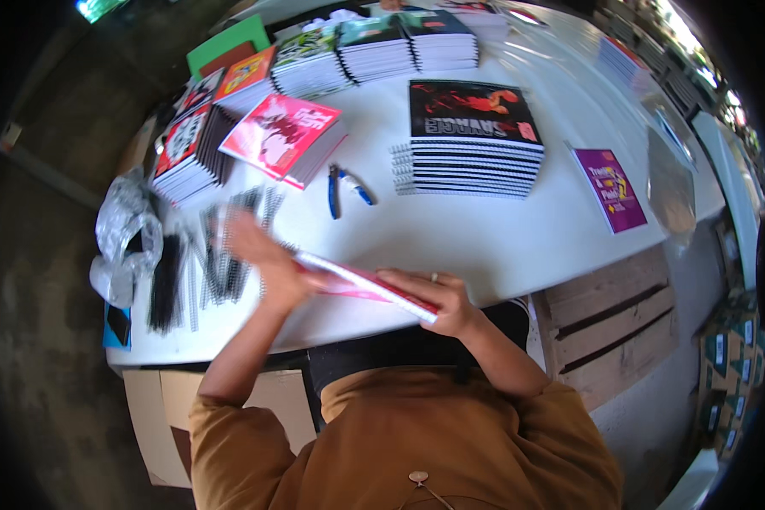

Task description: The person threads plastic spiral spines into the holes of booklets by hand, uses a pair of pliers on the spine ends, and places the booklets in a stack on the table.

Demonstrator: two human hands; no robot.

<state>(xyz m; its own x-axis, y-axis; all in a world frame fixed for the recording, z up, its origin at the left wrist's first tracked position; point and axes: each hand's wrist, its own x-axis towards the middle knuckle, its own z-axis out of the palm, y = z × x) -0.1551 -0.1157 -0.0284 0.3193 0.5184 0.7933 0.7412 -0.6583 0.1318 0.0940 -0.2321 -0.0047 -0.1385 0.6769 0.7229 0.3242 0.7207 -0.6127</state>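
My right hand (447, 299) grips a thin pink-and-white notebook (370, 282) by its right end, above the table's near edge. The notebook is tilted and seen almost edge-on. At its other end is my left hand (259, 251), its fingers stretched out and blurred, the thumb close to the notebook; whether it touches cannot be told. Under and beyond those fingers lie loose wire binding coils (229, 263), with a bundle of black coils (167, 285) to their left. Blue-handled pliers (332, 195) rest ahead of the notebook.
A pile of spiral-bound black-covered notebooks (472, 136) stands right of centre, a purple booklet (612, 189) beyond it. Pink-covered books (282, 136) and other stacks (374, 47) line the far left. A crumpled plastic bag (127, 225) sits at the left edge; a wooden pallet (612, 327) is lower right.
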